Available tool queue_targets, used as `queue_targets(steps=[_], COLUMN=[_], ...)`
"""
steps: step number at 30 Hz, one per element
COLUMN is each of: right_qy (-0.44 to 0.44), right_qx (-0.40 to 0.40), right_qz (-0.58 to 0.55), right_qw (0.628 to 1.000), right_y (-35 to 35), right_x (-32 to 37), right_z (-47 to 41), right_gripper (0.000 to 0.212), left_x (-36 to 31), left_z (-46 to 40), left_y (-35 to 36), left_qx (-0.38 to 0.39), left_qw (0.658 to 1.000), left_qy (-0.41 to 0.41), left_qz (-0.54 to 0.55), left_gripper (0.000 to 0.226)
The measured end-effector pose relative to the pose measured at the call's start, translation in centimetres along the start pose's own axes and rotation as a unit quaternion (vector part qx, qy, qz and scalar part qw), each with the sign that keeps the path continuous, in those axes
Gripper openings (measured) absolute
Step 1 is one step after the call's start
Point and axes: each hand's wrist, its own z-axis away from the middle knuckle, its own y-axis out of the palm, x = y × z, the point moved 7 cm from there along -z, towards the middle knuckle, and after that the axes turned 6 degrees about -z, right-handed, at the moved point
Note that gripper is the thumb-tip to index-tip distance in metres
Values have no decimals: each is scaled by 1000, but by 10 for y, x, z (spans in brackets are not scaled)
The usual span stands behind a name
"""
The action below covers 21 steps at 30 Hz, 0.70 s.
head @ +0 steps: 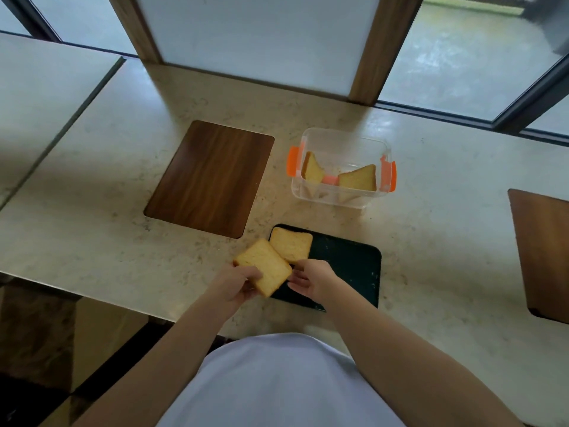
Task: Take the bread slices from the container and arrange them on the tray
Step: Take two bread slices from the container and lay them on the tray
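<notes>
A dark tray (348, 266) lies on the counter close to me. One golden bread slice (291, 244) rests flat on its far left corner. My left hand (237, 283) grips a second bread slice (264, 266), tilted over the tray's left edge and overlapping the first slice. My right hand (311, 278) hovers over the tray beside it, fingers apart, fingertips near the held slice. Beyond the tray stands a clear plastic container (341, 167) with orange clips; two bread slices lean inside it, one at the left (312, 167) and one at the right (360, 178).
A brown wooden panel (209, 178) is set in the beige counter (92, 235) left of the container. Another wooden panel (542, 254) sits at the right edge. A wood-framed white divider (261, 38) and windows stand behind. The counter's front edge runs below my forearms.
</notes>
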Motion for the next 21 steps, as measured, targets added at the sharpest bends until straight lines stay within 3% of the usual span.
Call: queue_targets(steps=[14, 18, 21], right_qy=[42, 96, 68], right_qx=[15, 44, 56], right_qz=[-211, -148, -2], right_qw=[977, 983, 996], right_y=[11, 15, 15], right_x=[1, -9, -10], right_z=[2, 3, 5], right_gripper=[23, 38, 35], left_x=[17, 19, 20], left_z=[8, 7, 6], left_y=[-25, -21, -16], left_qx=[-18, -30, -30], left_qw=[999, 999, 999], left_qy=[-15, -27, -36], left_qz=[33, 8, -17], left_gripper=[55, 56, 54])
